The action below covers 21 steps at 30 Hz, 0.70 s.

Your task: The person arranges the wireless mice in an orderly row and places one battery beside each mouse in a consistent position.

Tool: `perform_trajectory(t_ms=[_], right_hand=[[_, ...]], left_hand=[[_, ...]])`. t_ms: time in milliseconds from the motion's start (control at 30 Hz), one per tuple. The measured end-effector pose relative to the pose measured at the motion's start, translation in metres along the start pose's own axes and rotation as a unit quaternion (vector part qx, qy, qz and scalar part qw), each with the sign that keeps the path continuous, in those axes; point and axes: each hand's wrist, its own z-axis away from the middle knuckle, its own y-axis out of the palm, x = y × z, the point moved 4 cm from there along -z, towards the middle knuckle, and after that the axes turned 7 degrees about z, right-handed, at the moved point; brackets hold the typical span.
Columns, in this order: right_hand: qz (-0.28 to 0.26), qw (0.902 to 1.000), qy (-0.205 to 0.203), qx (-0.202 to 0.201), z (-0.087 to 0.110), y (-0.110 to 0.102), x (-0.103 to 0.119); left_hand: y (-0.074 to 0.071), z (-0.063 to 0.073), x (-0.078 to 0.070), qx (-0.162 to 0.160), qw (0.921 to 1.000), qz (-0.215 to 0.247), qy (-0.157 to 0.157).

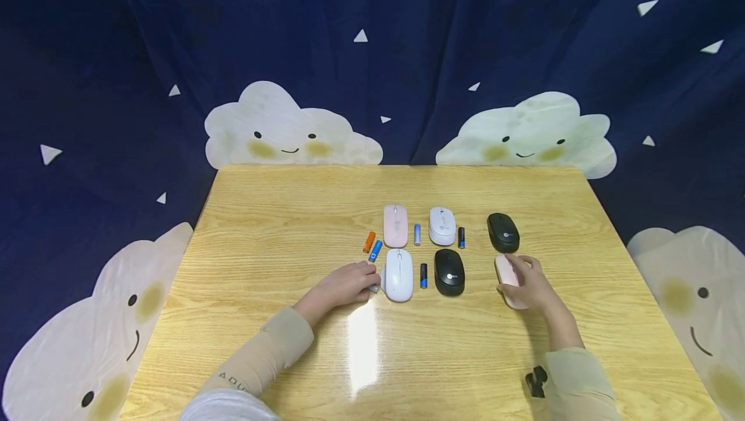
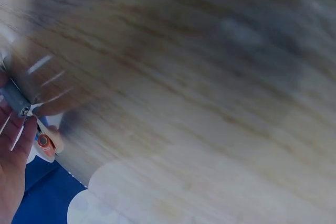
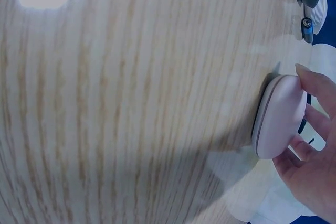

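Observation:
My left hand (image 1: 348,282) is low over the table, left of a white computer mouse (image 1: 399,276). Its fingers pinch a grey battery (image 2: 14,98), whose end shows in the left wrist view. Just beyond that hand lie an orange battery (image 1: 369,242) and a blue battery (image 1: 375,251). On the right, my right hand (image 1: 534,284) grips a pink mouse (image 3: 282,116) by its sides, thumb on one side and fingers on the other. The mouse is at the tabletop, in front of a black mouse (image 1: 503,232).
Between the hands stand another pink mouse (image 1: 396,226), a second white mouse (image 1: 442,226) and a second black mouse (image 1: 449,272). A light-blue battery (image 1: 417,235) and two dark batteries, one at the back (image 1: 462,237) and one nearer (image 1: 423,275), lie among them. A dark-blue curtain (image 1: 407,33) hangs behind the table.

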Motion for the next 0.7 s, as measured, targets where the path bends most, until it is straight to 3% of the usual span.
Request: perform_trajectory(t_ms=[400,567,700], right_hand=[[-0.002,1.0,0.002,0.0,0.001,0.0,0.0],[-0.001,1.0,0.003,0.0,0.002,0.0,0.001],[-0.003,1.0,0.001,0.001,0.001,0.0,0.001]], left_hand=[[-0.001,0.002,-0.002,0.004,1.0,-0.002,0.005],[-0.005,0.001,-0.006,-0.02,0.9997,0.013,0.006],[-0.014,-0.006,-0.012,-0.051,0.9973,0.052,-0.009]])
